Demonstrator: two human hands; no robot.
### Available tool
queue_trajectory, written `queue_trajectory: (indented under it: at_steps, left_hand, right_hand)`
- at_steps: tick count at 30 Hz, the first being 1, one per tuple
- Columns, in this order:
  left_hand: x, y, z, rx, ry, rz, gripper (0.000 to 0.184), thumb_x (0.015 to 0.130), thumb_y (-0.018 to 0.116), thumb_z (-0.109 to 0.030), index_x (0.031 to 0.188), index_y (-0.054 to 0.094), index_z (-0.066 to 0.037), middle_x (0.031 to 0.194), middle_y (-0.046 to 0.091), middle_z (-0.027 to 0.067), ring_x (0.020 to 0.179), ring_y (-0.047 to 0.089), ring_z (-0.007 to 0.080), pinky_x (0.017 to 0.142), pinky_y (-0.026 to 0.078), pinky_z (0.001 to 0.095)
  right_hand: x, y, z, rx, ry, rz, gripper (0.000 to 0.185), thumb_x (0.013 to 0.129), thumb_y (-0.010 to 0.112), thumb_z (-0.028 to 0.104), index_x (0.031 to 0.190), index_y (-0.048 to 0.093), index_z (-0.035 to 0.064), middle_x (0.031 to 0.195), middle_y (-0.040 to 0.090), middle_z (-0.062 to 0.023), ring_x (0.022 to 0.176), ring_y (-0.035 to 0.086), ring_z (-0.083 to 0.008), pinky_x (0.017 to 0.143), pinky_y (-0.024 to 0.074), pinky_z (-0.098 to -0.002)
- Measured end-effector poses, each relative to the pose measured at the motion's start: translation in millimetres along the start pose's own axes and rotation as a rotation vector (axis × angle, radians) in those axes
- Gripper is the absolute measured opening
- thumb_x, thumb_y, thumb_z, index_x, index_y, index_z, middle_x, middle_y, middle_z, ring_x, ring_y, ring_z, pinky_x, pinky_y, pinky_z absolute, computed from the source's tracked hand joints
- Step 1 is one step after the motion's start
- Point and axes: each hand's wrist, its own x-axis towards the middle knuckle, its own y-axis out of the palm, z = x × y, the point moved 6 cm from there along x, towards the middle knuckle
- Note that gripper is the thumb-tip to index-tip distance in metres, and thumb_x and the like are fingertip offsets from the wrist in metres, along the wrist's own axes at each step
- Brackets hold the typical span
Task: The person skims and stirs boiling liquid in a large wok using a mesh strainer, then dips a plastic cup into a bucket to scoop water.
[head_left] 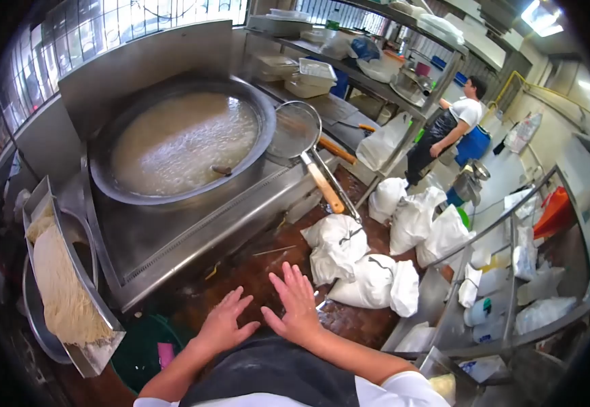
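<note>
Both of my hands are held out over the floor in front of my dark apron, holding nothing. My left hand (224,323) has its fingers stretched and slightly apart. Close beside it, my right hand (295,302) is also spread, palm down. Ahead of them a large wok (266,132) of bubbling cloudy liquid (186,146) sits on a steel stove (193,227). A wire strainer (295,129) with a wooden handle leans across the stove's right side. To the left, a metal tray (95,298) carries a mass of beige, dough-like or floury stuff (68,285).
White tied sacks (339,247) stand on the brown floor (241,268) to the right. A dark green tub (132,359) is low at left. Shelves (336,57) with containers line the back. A person (461,119) in an apron stands at the far right, near a blue barrel (473,146).
</note>
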Motion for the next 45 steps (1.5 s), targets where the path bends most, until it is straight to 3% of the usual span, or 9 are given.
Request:
queue_trajectory:
  at_steps: [7, 16, 22, 31, 35, 45]
  left_hand:
    - [3.9, 8.5, -1.6, -0.015, 0.099, -0.031, 0.07, 0.085, 0.076, -0.04, 0.141, 0.055, -0.003, 0.154, 0.041, 0.0283, 0.142, 0.041, 0.0446, 0.117, 0.037, 0.0483]
    - [1.7, 12.2, 10.3, -0.128, -0.02, 0.02, 0.07, 0.086, 0.075, -0.041, 0.142, 0.054, -0.003, 0.155, 0.04, 0.0271, 0.143, 0.04, 0.0439, 0.118, 0.036, 0.048]
    - [3.1, 10.3, -1.5, 0.008, 0.017, -0.072, 0.071, 0.086, 0.075, -0.041, 0.143, 0.053, -0.003, 0.156, 0.038, 0.0277, 0.145, 0.038, 0.0423, 0.118, 0.035, 0.0489]
    - [5.4, 11.5, -3.2, -0.014, 0.029, -0.082, 0.069, 0.083, 0.079, -0.033, 0.141, 0.055, -0.003, 0.153, 0.042, 0.0288, 0.143, 0.041, 0.0427, 0.116, 0.037, 0.0477]
    - [4.4, 10.0, 1.5, 0.013, 0.038, -0.103, 0.07, 0.085, 0.077, -0.036, 0.142, 0.054, -0.003, 0.155, 0.041, 0.0269, 0.143, 0.041, 0.0428, 0.117, 0.037, 0.0468]
    - [-7.7, 18.6, 0.5, 0.012, 0.002, -0.069, 0.07, 0.086, 0.074, -0.037, 0.145, 0.052, -0.006, 0.157, 0.034, 0.0301, 0.145, 0.036, 0.0457, 0.118, 0.035, 0.0497]
  right_hand:
    - [4.8, 1.5, 1.8, 0.06, -0.028, -0.013, 0.08, 0.083, 0.079, 0.024, 0.151, 0.041, 0.0053, 0.159, 0.031, -0.0292, 0.146, 0.032, -0.0487, 0.117, 0.0316, -0.0524]
    - [5.0, 5.7, 2.8, 0.083, -0.067, 0.029, 0.08, 0.083, 0.078, 0.025, 0.151, 0.041, 0.0051, 0.158, 0.035, -0.0274, 0.145, 0.035, -0.0459, 0.116, 0.0328, -0.0511]
    - [-4.5, 1.9, -3.1, 0.099, -0.052, -0.001, 0.078, 0.084, 0.077, 0.027, 0.151, 0.041, 0.0054, 0.157, 0.036, -0.0263, 0.145, 0.036, -0.0445, 0.116, 0.0329, -0.0509]
    - [-7.4, 6.9, -5.6, 0.084, 0.008, 0.047, 0.075, 0.087, 0.072, 0.032, 0.152, 0.041, 0.0102, 0.161, 0.033, -0.0221, 0.149, 0.029, -0.0425, 0.119, 0.0267, -0.0556]
    - [-4.6, 12.4, -0.7, 0.069, -0.002, 0.069, 0.075, 0.086, 0.072, 0.031, 0.152, 0.042, 0.0107, 0.162, 0.031, -0.0208, 0.151, 0.027, -0.0394, 0.121, 0.0228, -0.0539]
    - [-5.2, 11.8, -0.8, 0.08, -0.08, 0.069, 0.078, 0.082, 0.076, 0.026, 0.15, 0.042, 0.0066, 0.159, 0.033, -0.0257, 0.147, 0.032, -0.0461, 0.116, 0.027, -0.057]
